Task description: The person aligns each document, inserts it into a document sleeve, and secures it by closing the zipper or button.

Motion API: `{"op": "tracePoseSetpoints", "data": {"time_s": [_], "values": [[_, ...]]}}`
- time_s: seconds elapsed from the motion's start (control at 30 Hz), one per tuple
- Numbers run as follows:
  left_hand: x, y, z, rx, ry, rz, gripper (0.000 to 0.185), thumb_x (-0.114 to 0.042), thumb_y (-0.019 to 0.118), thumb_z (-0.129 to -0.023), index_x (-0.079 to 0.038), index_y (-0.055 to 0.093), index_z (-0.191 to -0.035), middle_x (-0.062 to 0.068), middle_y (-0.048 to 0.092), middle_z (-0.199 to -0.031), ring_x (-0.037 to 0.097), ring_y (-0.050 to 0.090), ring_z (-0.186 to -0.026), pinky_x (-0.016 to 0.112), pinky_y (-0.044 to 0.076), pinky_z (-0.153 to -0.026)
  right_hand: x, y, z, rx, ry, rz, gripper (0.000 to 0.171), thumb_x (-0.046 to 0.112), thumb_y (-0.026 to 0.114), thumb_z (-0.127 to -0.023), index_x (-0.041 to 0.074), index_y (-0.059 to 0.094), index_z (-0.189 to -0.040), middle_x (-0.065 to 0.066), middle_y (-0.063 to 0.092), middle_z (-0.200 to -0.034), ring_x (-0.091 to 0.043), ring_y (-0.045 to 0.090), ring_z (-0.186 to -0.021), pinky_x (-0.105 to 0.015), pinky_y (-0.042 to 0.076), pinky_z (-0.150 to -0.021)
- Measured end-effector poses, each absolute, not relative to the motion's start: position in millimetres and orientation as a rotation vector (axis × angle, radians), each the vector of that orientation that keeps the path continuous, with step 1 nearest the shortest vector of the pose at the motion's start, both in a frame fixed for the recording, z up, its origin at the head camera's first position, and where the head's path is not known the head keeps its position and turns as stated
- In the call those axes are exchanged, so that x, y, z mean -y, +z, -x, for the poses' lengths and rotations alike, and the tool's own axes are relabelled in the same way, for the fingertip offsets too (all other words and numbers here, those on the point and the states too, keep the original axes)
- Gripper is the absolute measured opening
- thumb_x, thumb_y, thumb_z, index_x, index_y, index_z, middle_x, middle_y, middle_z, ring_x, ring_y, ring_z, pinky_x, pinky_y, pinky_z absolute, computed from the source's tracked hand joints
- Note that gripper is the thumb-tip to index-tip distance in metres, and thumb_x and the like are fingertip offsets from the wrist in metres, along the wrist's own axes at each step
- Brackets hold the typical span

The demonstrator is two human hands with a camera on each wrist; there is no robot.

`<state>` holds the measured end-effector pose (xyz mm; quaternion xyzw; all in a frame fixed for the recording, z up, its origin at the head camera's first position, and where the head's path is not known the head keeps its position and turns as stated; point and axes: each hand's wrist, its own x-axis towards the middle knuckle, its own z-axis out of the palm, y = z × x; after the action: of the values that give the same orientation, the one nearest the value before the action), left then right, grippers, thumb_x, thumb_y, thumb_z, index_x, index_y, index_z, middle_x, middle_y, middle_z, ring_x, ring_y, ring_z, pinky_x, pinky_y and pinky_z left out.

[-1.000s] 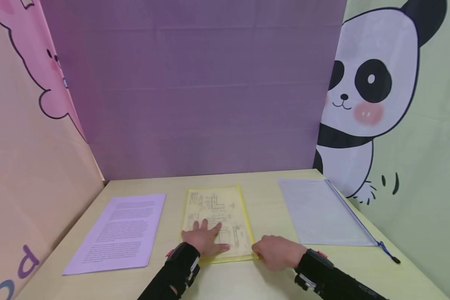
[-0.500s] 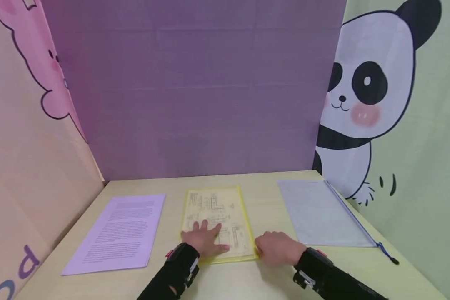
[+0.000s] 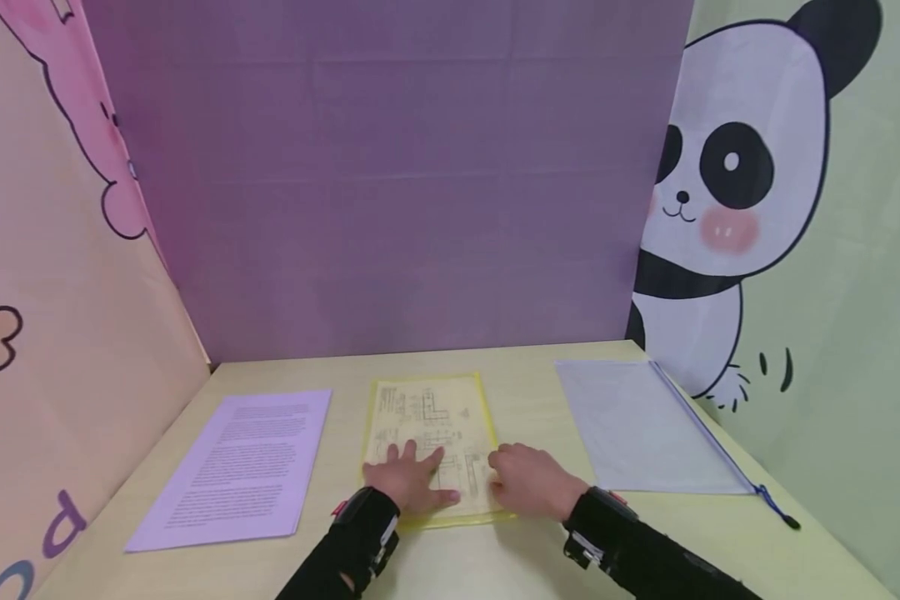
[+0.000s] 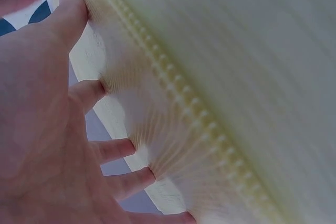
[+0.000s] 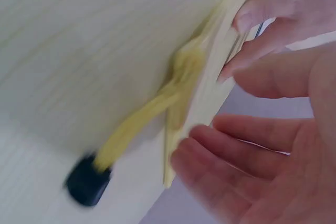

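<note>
Yellow zip folder (image 3: 431, 446) lies flat at the near centre of the tabletop (image 3: 525, 550), a drawing sheet visible through it; long axis runs away from the person. Left hand (image 3: 408, 479) rests on its near left part, palm down, fingers straight and spread, pressing it to the surface; left wrist view confirms flat fingers (image 4: 107, 150) beside the zip teeth. Right hand (image 3: 528, 482) sits at the folder's near right edge, fingers loosely bent. Right wrist view: fingertips (image 5: 247, 22) touch the folder's edge, and the yellow pull cord with its black toggle (image 5: 86, 184) trails free on the wood, not held. Change over the last second: right hand has shifted left, from just off the folder's corner onto its edge; left hand has not moved, folder has not shifted. Judgement: the left hand anchors while the right is working toward the zip or opening, but no firm pinch is seen yet. Left of the folder, apart: printed pages (image 3: 243, 467). Right, well apart: clear zip pouch (image 3: 637, 425) with blue edge and dark pull.
</note>
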<state>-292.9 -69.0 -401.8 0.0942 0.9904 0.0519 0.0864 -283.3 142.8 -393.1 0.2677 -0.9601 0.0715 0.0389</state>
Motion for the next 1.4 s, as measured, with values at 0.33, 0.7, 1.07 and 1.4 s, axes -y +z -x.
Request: {"op": "tracePoseSetpoints", "data": {"time_s": [0.33,0.7,1.07,1.4], "values": [[70.0,-402.5,295.1,-2.936,0.139,-0.271,0.082,-0.079,0.056,-0.084,-0.038,0.044,-0.154,0.011,0.038,-0.160,0.040,0.033,-0.146,0.074,0.035,-0.102,-118.8,-394.4,293.7,3.081,0.347,-0.838,0.024,0.023,0.077,-0.085,0.002,0.071,-0.095,-0.006,0.060,-0.101,-0.021,0.054,-0.089,-0.037,0.052,-0.078],[70.7,-401.0,294.5,-2.944,0.134,-0.279,0.081,-0.079,0.055,-0.085,-0.038,0.044,-0.154,0.012,0.037,-0.160,0.041,0.033,-0.146,0.075,0.034,-0.103,-111.7,-402.0,297.4,3.181,0.183,-0.847,0.034,0.039,0.073,-0.090,0.006,0.069,-0.096,-0.006,0.055,-0.105,-0.021,0.048,-0.093,-0.036,0.049,-0.082],[69.7,-399.4,292.5,-2.941,0.168,-0.295,0.080,-0.076,0.057,-0.086,-0.035,0.045,-0.154,0.015,0.037,-0.160,0.045,0.032,-0.146,0.077,0.031,-0.103,-109.9,-404.8,298.2,3.170,0.145,-0.836,0.038,0.040,0.074,-0.091,0.003,0.069,-0.100,-0.006,0.054,-0.106,-0.021,0.048,-0.093,-0.036,0.050,-0.082],[71.3,-404.6,294.5,-2.929,0.231,-0.308,0.077,-0.071,0.058,-0.090,-0.031,0.047,-0.153,0.020,0.034,-0.161,0.050,0.028,-0.146,0.078,0.026,-0.106,-109.4,-404.1,296.8,3.171,0.115,-0.832,0.042,0.042,0.072,-0.092,0.003,0.068,-0.106,-0.006,0.054,-0.109,-0.021,0.049,-0.096,-0.036,0.050,-0.085]]}}
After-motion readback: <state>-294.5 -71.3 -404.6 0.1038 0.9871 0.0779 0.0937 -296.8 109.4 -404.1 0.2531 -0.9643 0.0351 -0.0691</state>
